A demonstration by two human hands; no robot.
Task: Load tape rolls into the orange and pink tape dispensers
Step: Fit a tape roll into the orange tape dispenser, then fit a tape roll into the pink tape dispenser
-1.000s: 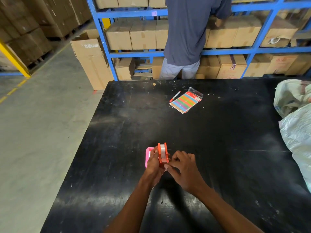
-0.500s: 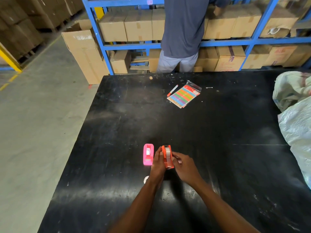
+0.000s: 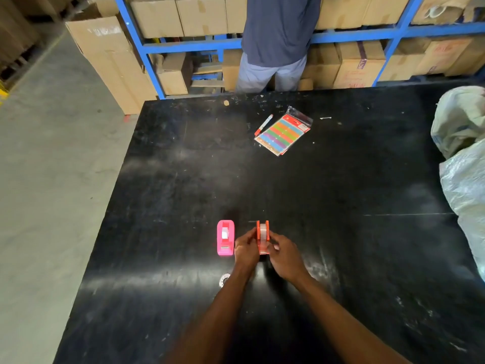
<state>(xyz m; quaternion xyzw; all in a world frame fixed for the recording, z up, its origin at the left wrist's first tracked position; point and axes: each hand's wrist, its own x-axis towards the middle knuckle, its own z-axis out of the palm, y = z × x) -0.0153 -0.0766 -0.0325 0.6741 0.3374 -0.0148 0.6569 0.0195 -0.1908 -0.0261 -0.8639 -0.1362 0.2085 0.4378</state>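
Note:
The orange tape dispenser (image 3: pixel 263 235) stands on the black table (image 3: pixel 341 195) with a clear tape roll seated between its two side walls. My left hand (image 3: pixel 246 248) grips its left side and my right hand (image 3: pixel 284 255) grips its right side. The pink tape dispenser (image 3: pixel 225 237) lies on the table just left of my left hand, apart from it, with a whitish roll showing in its slot. A small clear tape roll (image 3: pixel 224 279) lies flat on the table beside my left wrist, partly hidden by the forearm.
A pack of coloured labels (image 3: pixel 283 132) and a red-capped pen (image 3: pixel 263 124) lie at the table's far side. White plastic sacks (image 3: pixel 462 164) crowd the right edge. A person (image 3: pixel 275 40) stands behind the table at blue shelving (image 3: pixel 183 46) stacked with cartons.
The orange dispenser, held up a second ago, has come down onto the table to the right of the pink one. The view has tipped downward, uncovering the loose roll by my left wrist.

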